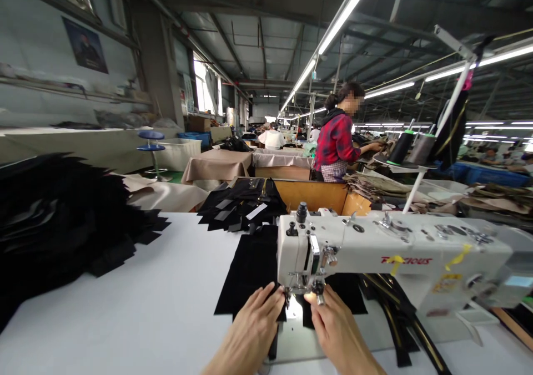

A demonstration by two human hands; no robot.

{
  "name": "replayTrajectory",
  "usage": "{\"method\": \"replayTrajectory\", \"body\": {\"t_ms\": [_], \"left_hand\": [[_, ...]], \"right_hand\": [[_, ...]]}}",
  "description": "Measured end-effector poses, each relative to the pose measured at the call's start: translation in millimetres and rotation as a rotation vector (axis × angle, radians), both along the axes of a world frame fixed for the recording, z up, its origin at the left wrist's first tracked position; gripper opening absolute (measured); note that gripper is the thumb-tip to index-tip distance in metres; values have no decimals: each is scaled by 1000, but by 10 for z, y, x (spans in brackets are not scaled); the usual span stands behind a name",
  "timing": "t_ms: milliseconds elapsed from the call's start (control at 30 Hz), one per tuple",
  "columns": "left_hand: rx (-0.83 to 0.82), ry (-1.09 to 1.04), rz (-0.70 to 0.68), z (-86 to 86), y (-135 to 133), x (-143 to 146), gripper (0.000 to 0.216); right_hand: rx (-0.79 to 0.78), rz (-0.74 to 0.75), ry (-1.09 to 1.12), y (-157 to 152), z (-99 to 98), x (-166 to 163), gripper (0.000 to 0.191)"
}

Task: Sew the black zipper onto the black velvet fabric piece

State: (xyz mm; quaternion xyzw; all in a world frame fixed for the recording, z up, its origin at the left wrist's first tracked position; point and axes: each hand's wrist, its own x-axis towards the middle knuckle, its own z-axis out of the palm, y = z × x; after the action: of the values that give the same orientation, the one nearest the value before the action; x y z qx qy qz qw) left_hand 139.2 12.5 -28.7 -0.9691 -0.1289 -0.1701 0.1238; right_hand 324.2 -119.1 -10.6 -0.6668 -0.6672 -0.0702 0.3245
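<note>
A white sewing machine (391,258) stands on the white table (137,308). A black fabric piece (250,267) lies under its needle and stretches away from me. My left hand (252,330) lies flat on the fabric just left of the presser foot. My right hand (339,333) presses the fabric just right of the needle, fingertips close to the foot. The spot under the needle is lit by the machine lamp.
A big heap of black cut pieces (62,219) fills the table's left side. More black pieces (241,203) lie stacked behind the machine. Black zipper strips (400,319) trail at the right. A person in a red plaid shirt (337,139) works at a far table.
</note>
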Motion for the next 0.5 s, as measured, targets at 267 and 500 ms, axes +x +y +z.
{"method": "replayTrajectory", "body": {"t_ms": [267,500], "left_hand": [[-52,34,260,-360,153,-6,64],[-91,-60,233,-254,239,-119,48]], "right_hand": [[-324,-31,-20,29,72,-31,38],[-199,-18,10,56,54,-9,32]]}}
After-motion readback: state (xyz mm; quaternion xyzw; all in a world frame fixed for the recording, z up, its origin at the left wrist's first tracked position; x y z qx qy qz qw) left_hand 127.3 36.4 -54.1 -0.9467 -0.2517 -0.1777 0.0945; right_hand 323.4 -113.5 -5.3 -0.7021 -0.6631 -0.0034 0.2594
